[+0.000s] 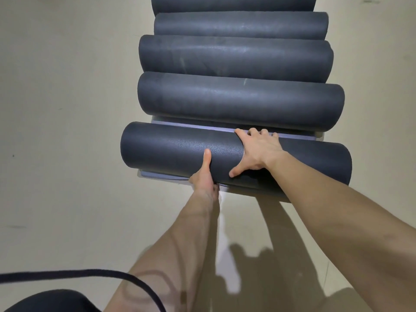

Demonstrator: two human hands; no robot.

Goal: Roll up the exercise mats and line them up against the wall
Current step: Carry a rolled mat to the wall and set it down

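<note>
now the nearest roll (171, 149) lies straight ahead of the person on the floor (56, 131), its long axis running left to right across the view, parallel to the neighbouring roll (238, 97) just beyond it. three more dark rolls (236, 57) carry the row on away from the person, each crosswise in the same way, though their ends do not line up evenly.

both hands are on the nearest roll, left of its middle. the left hand (203, 176) comes at it from the near, lower side: the thumb lies up the near face, and the fingers are hidden beneath, so it seems to cup the roll from below. the right hand (258, 152) is draped over the top, fingers curled over the far edge and thumb spread back toward the person, gripping the roll. the right hand reaches further; the left is the nearer.

a pale lilac flap (281, 133), probably the mat's loose end, shows along the far side and at the near-left corner. so the coming move looks like a short push forward, closing the roll up against its neighbour. no wall shows in this view.
</note>
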